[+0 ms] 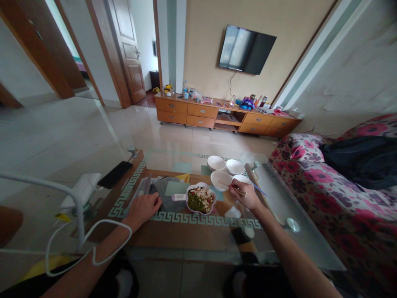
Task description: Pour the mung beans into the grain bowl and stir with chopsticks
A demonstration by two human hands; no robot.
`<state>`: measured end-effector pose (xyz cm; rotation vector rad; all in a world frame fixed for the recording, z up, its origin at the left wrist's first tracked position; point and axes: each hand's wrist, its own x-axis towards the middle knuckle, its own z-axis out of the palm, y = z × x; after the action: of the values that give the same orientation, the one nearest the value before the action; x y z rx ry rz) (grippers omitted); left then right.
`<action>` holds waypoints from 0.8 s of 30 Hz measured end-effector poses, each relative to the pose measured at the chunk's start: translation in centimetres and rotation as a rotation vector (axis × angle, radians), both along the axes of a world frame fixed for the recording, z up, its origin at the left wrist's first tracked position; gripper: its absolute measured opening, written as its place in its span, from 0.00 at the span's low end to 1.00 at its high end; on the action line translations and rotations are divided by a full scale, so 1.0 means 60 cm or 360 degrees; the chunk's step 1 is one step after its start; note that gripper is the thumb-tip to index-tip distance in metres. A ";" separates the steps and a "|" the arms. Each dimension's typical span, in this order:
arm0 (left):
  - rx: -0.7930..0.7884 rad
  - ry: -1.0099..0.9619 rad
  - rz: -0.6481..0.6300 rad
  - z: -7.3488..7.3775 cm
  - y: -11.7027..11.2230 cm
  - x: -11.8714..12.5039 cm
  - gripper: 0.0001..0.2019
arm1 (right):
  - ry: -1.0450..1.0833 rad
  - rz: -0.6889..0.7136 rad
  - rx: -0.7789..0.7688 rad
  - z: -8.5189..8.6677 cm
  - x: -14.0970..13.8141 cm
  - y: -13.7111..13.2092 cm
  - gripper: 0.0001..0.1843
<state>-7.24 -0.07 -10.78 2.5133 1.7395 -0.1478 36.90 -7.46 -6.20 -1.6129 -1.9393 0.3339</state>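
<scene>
My right hand (245, 195) is closed around a pair of chopsticks (226, 184). Their tips reach over a white bowl (217, 187). Another white bowl (245, 179) is partly hidden behind that hand, and two more, a back left bowl (216, 162) and a back right bowl (235, 167), stand just beyond. My left hand (144, 209) rests on the glass table (198, 238) with its fingers curled, and nothing shows in them. Between my hands sits a flower-shaped dish (201, 210) with green beans (196, 200) and pale, mixed pieces (206, 198); a label tag (179, 197) lies beside it.
A black phone (114, 174) and a white box-like device (82, 190) lie at the left. A white cable (108, 221) loops across my left forearm. A blue stick (259, 189) lies by the bowls. A floral sofa (335, 198) stands right; a wooden cabinet (201, 115) is ahead.
</scene>
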 end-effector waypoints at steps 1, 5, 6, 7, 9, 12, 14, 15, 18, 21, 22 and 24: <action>-0.0002 -0.0001 -0.0002 0.000 0.000 0.000 0.20 | -0.0026 -0.0005 -0.0015 -0.003 0.001 0.002 0.14; 0.0001 -0.0010 0.0003 -0.001 0.000 0.000 0.20 | -0.0066 -0.0013 -0.0043 -0.003 0.005 0.003 0.12; 0.0001 -0.0011 0.0009 -0.002 0.001 0.000 0.20 | -0.0057 -0.0026 -0.0033 0.000 0.006 0.001 0.13; 0.0002 -0.0012 0.0013 -0.004 0.001 0.000 0.20 | -0.0033 -0.0049 -0.0011 0.003 0.006 -0.001 0.14; 0.0004 -0.0012 0.0008 -0.005 0.002 -0.001 0.20 | 0.0051 -0.0097 0.0044 0.010 0.004 -0.007 0.16; -0.0003 0.0006 0.0003 -0.003 0.001 0.000 0.20 | 0.0224 -0.0046 0.0059 0.014 -0.012 -0.017 0.18; -0.0009 0.0025 0.0007 0.001 0.000 0.001 0.20 | 0.0320 0.0060 -0.0002 0.010 -0.030 -0.023 0.18; -0.0010 0.0031 0.0008 0.002 0.000 0.002 0.20 | 0.0353 0.0109 -0.0040 0.007 -0.039 -0.025 0.18; -0.0004 0.0032 0.0008 0.004 -0.001 0.003 0.20 | 0.0360 0.0243 -0.0146 -0.006 -0.063 -0.026 0.15; 0.0000 0.0017 0.0018 0.002 0.000 0.003 0.20 | 0.0287 0.0358 -0.0172 -0.016 -0.075 -0.025 0.14; 0.0003 0.0008 0.0018 0.001 0.001 0.002 0.20 | 0.0266 0.0386 -0.0169 -0.018 -0.076 -0.025 0.14; 0.0010 -0.0011 0.0011 -0.001 0.001 0.002 0.20 | 0.0236 0.0418 -0.0157 -0.020 -0.078 -0.024 0.15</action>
<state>-7.14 0.01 -10.83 2.5091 1.7488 -0.1331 32.19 -8.92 -7.40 -1.3501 -2.0477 0.6449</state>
